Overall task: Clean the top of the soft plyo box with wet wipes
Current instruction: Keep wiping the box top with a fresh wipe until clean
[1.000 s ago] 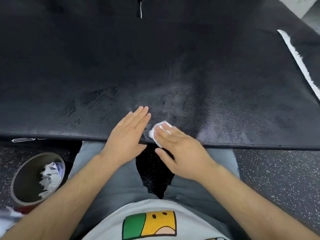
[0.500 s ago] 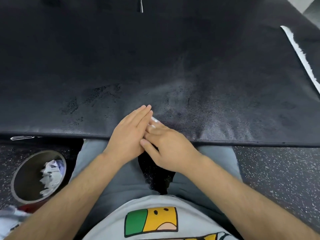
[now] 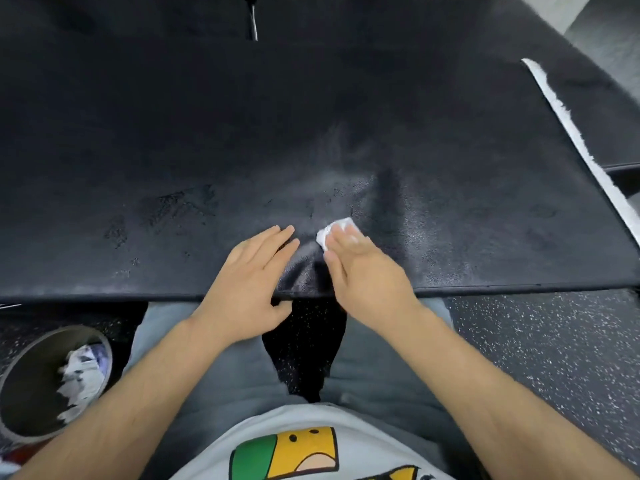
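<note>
At the soft plyo box [image 3: 311, 116] edge, presses the wet wipe [image 3: 334, 230] under the straight-fingered right hand [image 3: 367, 275]. Rests the left hand [image 3: 249, 282] flat alongside, no longer touching it.

Left hand [image 3: 249, 292] and right hand [image 3: 367, 275] lie palm-down, fingers straight, forearms extended forward.
</note>
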The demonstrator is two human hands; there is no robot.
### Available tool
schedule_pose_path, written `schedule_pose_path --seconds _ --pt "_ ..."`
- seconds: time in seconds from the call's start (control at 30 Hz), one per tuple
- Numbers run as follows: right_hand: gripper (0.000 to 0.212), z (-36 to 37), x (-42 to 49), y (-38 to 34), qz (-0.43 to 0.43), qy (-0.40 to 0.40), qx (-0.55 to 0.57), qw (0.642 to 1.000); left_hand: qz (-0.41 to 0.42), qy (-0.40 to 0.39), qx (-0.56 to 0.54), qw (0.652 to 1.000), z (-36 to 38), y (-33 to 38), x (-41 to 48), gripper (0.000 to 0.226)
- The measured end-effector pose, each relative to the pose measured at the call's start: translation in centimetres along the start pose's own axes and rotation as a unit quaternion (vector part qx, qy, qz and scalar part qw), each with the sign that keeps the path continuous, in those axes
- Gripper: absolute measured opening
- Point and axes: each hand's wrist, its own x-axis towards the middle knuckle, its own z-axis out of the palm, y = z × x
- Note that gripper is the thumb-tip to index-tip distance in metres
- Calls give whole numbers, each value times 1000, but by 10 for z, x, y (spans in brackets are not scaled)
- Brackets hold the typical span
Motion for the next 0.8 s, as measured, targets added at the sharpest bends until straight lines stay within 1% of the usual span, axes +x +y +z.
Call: schedule_pose_path --seconds 0.07,0.1,0.2,0.27,0.33,0.43,0.57,0.63,0.73,0.8 --pt "43 4 13 12 47 3 -7 999 13 1 -13 1000 -3 -1 2 92" --pt "45 7 10 9 52 -3 0 999 16 1 -32 999 -6 0 4 93" --pt "49 11 -22 -17 7 -28 4 1000 -10 17 -81 996 -13 -4 11 88" --pt "50 12 -32 -22 -10 -22 2 1000 -37 30 -70 996 -12 -10 17 82" --pt "47 14 -17 -24 -27 -18 7 999 -55 20 -54 997 -7 -13 22 82" --pt "46 22 8 -30 -61 -23 14 998 -61 20 -70 995 -2 -14 24 77" --pt "50 25 -6 -28 -81 -62 19 995 -60 34 -105 992 -5 -24 22 63" --pt "50 24 1 -28 -88 -71 7 994 -64 32 -127 989 -5 -27 23 61" --pt "55 26 32 -35 -49 -37 0 998 -70 32 -147 986 -4 -26 24 64" --pt "54 27 37 -44 -38 -9 8 999 -73 38 -151 985 -5 -27 24 66"
